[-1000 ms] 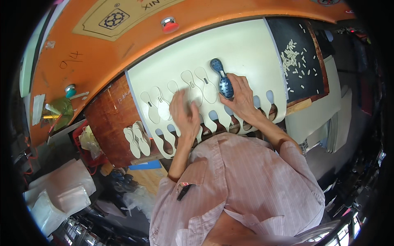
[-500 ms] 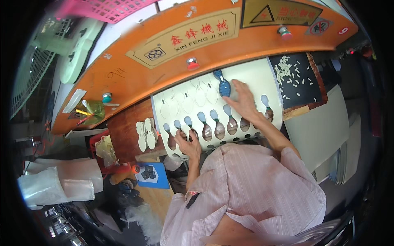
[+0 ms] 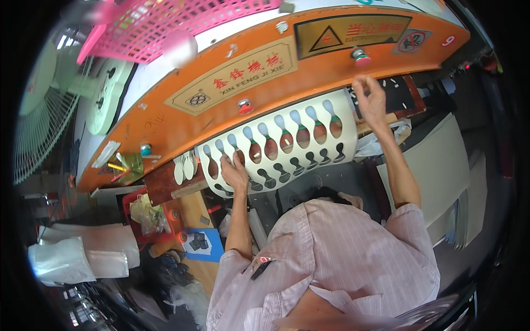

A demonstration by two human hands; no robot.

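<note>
A cream sheet [image 3: 218,148] with rows of sole-shaped cut-outs lies under the front of the orange machine [image 3: 331,71]. My left hand [image 3: 236,175] grips the sheet near its left end, thumb and finger at neighbouring cut-outs. Beyond the sheet's right end, my right hand [image 3: 371,102] is raised beneath a red push button [image 3: 361,58], apart from it. Its fingers are curled together, and whatever they hold, if anything, is hidden. Beside it lies a dark board [image 3: 398,99] with small white pieces. Pale sole-shaped pieces [image 3: 185,167] rest left of the sheet.
Another red button [image 3: 245,106] and a green button [image 3: 146,149] sit on the machine front. A pink basket [image 3: 165,27] stands on top beside a fan [image 3: 44,127]. Large pale sheets [image 3: 428,165] lean at the right. A blue board [image 3: 203,244] lies lower left.
The cream sheet has slid away under the machine with my left hand on it, showing another row of cut-outs. My right hand has moved right and up. The blue sole-shaped tool is out of view.
</note>
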